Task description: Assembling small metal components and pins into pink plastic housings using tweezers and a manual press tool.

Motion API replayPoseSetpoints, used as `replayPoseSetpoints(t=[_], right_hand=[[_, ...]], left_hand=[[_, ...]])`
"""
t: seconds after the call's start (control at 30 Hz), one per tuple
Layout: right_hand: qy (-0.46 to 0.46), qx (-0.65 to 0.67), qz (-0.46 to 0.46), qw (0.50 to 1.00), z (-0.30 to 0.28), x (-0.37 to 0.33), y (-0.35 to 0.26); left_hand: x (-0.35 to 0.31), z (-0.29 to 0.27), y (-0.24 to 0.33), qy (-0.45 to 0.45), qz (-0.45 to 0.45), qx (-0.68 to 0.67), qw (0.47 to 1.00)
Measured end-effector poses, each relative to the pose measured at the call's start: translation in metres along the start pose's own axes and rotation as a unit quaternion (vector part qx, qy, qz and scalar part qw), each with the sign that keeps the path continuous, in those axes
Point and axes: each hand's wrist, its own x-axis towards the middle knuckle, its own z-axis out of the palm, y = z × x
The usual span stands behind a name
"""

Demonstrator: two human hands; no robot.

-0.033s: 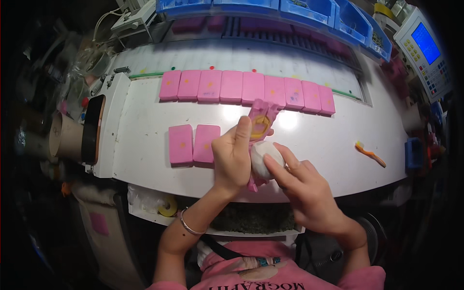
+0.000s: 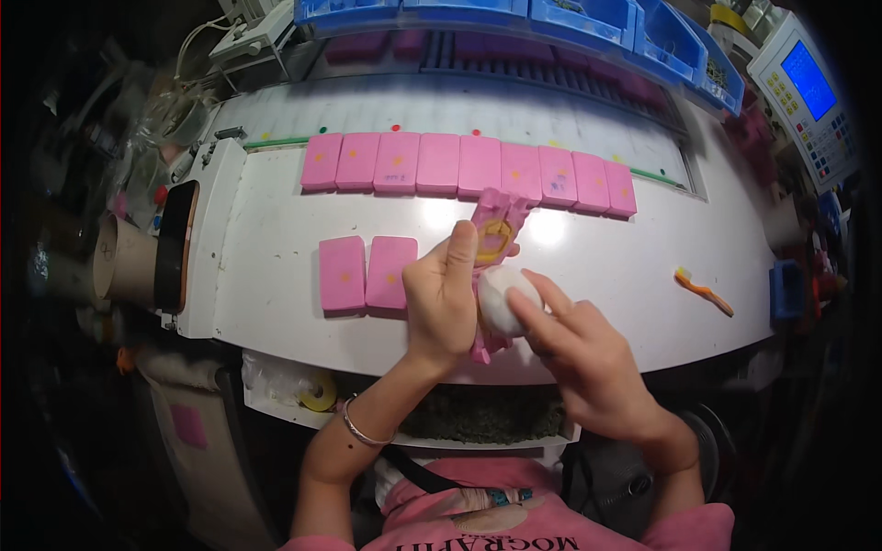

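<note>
My left hand (image 2: 443, 292) grips an open pink rubber-like mould (image 2: 496, 213), thumb up and fingers behind it. A yellow ring-shaped mark or recess (image 2: 495, 241) shows on its upper face. In my right hand (image 2: 581, 354) is a rounded white cloth-like pouch (image 2: 504, 298), pinched between thumb and fingers. The pouch lies against or just over the mould's lower part and hides it. Two pink blocks (image 2: 342, 274) lie just left of my left hand. Beyond the mould runs a row of several similar pink blocks (image 2: 439, 165), some with yellow or blue marks.
Blue bins (image 2: 588, 23) line the back, and a keypad device with a blue screen (image 2: 808, 83) stands at the far right. An orange-handled brush (image 2: 704, 292) lies on the white tabletop (image 2: 606, 275). A phone (image 2: 177, 246) and cardboard tube (image 2: 124, 257) stand left. Below is an open drawer (image 2: 276, 395).
My right hand and the white pouch have shifted slightly to the right across the mould. My left hand keeps its grip, nearly still.
</note>
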Motion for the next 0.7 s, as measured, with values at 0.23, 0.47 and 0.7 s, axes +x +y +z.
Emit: replayPoseSetpoints(t=[0.23, 0.47, 0.7], right_hand=[[0.04, 0.004, -0.011, 0.999, 0.013, -0.001, 0.001], [0.096, -0.124, 0.031, 0.987, 0.009, 0.0, 0.024], [0.273, 0.06, -0.105, 0.954, 0.02, 0.01, 0.014]], left_hand=[[0.005, 0.006, 0.002, 0.026, -0.023, -0.022, 0.999], [-0.003, -0.007, -0.009, -0.017, -0.097, -0.044, 0.994], [-0.029, 0.004, 0.001, -0.098, -0.089, -0.17, 0.977]])
